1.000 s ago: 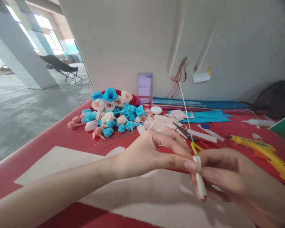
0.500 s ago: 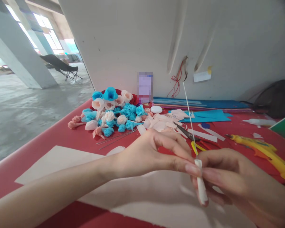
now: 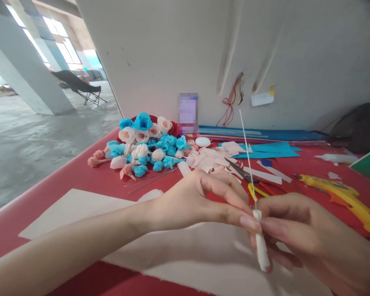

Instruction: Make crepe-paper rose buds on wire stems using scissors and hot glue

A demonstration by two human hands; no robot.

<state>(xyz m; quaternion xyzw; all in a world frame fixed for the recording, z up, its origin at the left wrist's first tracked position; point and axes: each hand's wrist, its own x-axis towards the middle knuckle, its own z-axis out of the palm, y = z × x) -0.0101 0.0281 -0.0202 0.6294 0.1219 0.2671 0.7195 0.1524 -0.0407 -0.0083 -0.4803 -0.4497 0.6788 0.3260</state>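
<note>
Between both hands is a thin white wire stem (image 3: 246, 150), pointing up and slightly left. Cream crepe paper (image 3: 262, 253) is rolled tightly round its lower end. My left hand (image 3: 216, 197) pinches the roll from the left, its thumb across the upper part. From the right, my right hand (image 3: 299, 230) pinches the same roll between thumb and fingers, and its lower fingers curl behind. The thumbs almost meet on the paper. A large pale paper sheet (image 3: 172, 263) lies beneath the hands.
Blue, white and pink paper flowers (image 3: 142, 144) are heaped at the back left. Cut paper strips (image 3: 206, 158), scissors (image 3: 240, 169) and blue paper (image 3: 271, 151) lie behind my hands. A yellow glue gun (image 3: 339, 197) rests at the right on the red table (image 3: 6, 250).
The wire and its paper roll have slid slightly downward between the fingers. Both hands stay in nearly the same place, still pinching.
</note>
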